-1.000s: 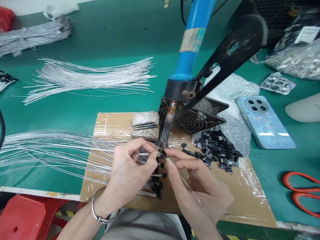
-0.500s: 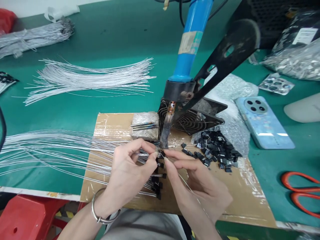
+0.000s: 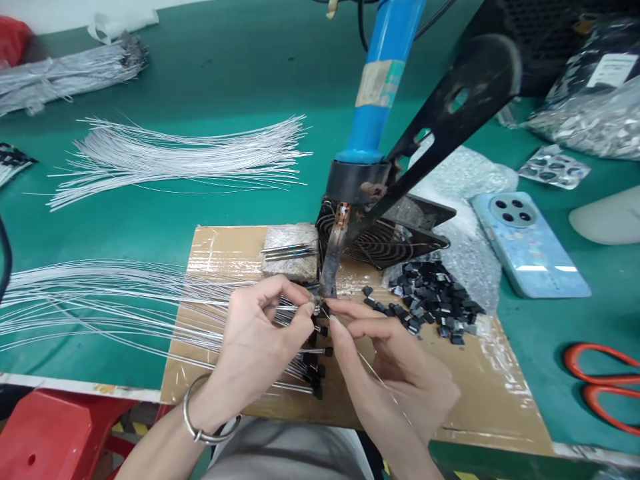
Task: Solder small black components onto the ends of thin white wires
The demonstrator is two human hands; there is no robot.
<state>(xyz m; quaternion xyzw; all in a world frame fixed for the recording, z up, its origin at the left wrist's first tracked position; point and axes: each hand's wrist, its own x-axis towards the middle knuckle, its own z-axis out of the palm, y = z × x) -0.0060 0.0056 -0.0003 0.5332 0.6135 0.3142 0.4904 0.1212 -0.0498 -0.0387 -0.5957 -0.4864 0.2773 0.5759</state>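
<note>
My left hand (image 3: pixel 263 350) is closed in a pinch on a thin white wire, its fingertips right beside the tip of a soldering iron (image 3: pixel 373 87). The iron is clamped tip down, with a blue handle. Opposite, my right hand (image 3: pixel 397 373) pinches a thin strand of solder wire (image 3: pixel 376 375) that runs back across the palm. A small black connector (image 3: pixel 325 310) sits between the two hands' fingertips; which fingers bear it is hard to tell. Under and beside my left hand lie white wires (image 3: pixel 125 280) ending in black connectors (image 3: pixel 315 377).
A pile of loose black connectors (image 3: pixel 437 300) lies right on the cardboard (image 3: pixel 480 400). Behind the iron stands a black fan (image 3: pixel 380 247), beside a block (image 3: pixel 290 267) with metal rods. A wire bundle (image 3: pixel 185 157), a phone (image 3: pixel 533 250) and red-handled scissors (image 3: pixel 600 380) lie around.
Both hands stay almost in place at the iron's tip. My right hand has shifted very slightly, and the solder wire with it.
</note>
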